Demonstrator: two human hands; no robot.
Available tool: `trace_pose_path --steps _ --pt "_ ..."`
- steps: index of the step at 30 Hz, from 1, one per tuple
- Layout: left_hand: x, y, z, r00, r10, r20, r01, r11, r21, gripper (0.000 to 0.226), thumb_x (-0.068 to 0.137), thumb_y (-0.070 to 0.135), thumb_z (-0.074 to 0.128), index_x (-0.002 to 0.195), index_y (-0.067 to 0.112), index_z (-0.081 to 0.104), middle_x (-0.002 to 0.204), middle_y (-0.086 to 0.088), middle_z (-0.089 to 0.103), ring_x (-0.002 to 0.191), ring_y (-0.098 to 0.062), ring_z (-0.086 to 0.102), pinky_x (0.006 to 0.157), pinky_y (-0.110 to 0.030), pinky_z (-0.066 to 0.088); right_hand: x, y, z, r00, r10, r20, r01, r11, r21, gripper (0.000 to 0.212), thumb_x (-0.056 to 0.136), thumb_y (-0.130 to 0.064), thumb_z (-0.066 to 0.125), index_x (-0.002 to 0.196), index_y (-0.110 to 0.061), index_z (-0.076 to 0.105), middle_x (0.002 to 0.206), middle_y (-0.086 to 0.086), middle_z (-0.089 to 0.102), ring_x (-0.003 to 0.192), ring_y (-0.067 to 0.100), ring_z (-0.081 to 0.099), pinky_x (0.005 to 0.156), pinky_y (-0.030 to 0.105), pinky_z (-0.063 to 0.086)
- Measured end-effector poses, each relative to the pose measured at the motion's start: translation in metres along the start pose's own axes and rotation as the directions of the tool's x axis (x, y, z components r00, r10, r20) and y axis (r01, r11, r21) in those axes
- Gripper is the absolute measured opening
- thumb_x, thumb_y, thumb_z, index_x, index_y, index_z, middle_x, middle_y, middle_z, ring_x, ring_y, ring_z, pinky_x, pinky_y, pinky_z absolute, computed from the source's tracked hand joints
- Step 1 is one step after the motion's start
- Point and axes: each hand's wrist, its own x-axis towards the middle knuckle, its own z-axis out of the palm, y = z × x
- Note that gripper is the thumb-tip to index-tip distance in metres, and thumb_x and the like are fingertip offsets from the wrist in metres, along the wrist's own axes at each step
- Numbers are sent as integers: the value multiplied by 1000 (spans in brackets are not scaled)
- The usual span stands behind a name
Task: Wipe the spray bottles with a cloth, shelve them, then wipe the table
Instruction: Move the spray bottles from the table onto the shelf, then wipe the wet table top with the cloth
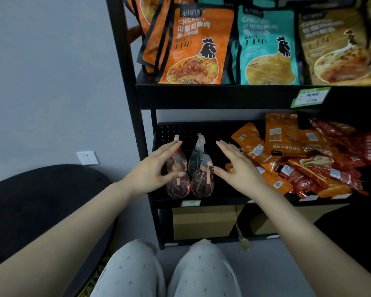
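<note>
Both hands, left hand [152, 170] and right hand [234, 168], are hovering with fingers spread, gripping nothing; the spray bottles [190, 170] are standing between them on the shelf [223, 200]. Nudging them upright, tightly grouped, seems wise.

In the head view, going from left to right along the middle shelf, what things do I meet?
Left hand → pink spray bottle → second pink spray bottle, with a green one behind → right hand → orange snack packets → red snack packets.

We see three bottles [190, 172] standing on the shelf [201, 200], left of the packets [298, 159]. Our left hand [152, 168] and right hand [236, 168] flank them. Boxes [204, 221] sit below.
</note>
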Motion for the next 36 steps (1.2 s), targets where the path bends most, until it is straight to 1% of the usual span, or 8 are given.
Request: trace_pose_path --steps 4,11,15,18,22,27,33,36 --pt "-26 1 -9 998 -31 -45 35 996 81 81 85 50 57 151 30 15 158 6 17 145 -10 15 116 -23 14 -20 -18 2 998 -60 15 61 996 -72 73 91 -38 57 150 -30 15 158 -9 14 146 12 4 119 36 11" --pt "-72 1 -26 994 -55 -92 77 967 243 81 87 53 54 151 29 12 159 5 12 147 -9 8 113 -22 -1 -42 -60 16 982 -170 82 180 974 -136 74 91 -44 55 150 -31 12 158 -11 10 145 9 1 119 35 8" --pt "-106 -9 -36 983 -128 -129 158 953 259 82 86 58 52 152 28 13 159 5 13 147 -8 7 116 -25 1 -46 -85 32 962 -229 148 249 958 -139 75 90 -48 54 150 -33 10 158 -12 7 145 9 1 119 42 8" --pt "-138 -22 -44 971 -183 -156 218 943 250 90 77 77 35 151 30 13 159 4 17 146 -10 12 119 -32 10 -44 -106 49 937 -291 194 319 939 -132 74 91 -50 51 150 -33 10 157 -15 5 145 7 -1 116 32 0" --pt "-185 -43 -55 943 -262 -204 310 913 265 94 74 83 24 151 31 12 158 6 19 146 -11 15 116 -31 9 -34 -135 82 892 -377 249 407 910 -83 73 92 -49 50 151 -30 11 158 -14 7 145 6 -1 116 28 3" --pt "-249 -71 -71 873 -416 -253 477 837 269 89 77 76 34 151 31 12 159 7 15 146 -11 13 117 -33 9 -22 -173 139 812 -467 349 499 867 -3 73 92 -50 50 150 -29 11 158 -11 7 145 6 -1 114 23 -1" --pt "-336 -110 -82 762 -594 -257 647 694 316 96 70 89 13 149 34 9 159 4 17 146 -15 15 116 -41 14 -15 -216 210 699 -533 476 582 811 52 74 93 -51 47 151 -27 8 159 -9 4 145 8 -4 118 28 -1" --pt "-374 -129 -83 686 -674 -274 727 618 300 88 80 78 34 150 30 12 159 3 17 146 -18 17 117 -42 15 -16 -231 246 644 -550 532 609 790 79 73 94 -50 46 151 -26 9 159 -9 5 146 9 -3 118 30 1"
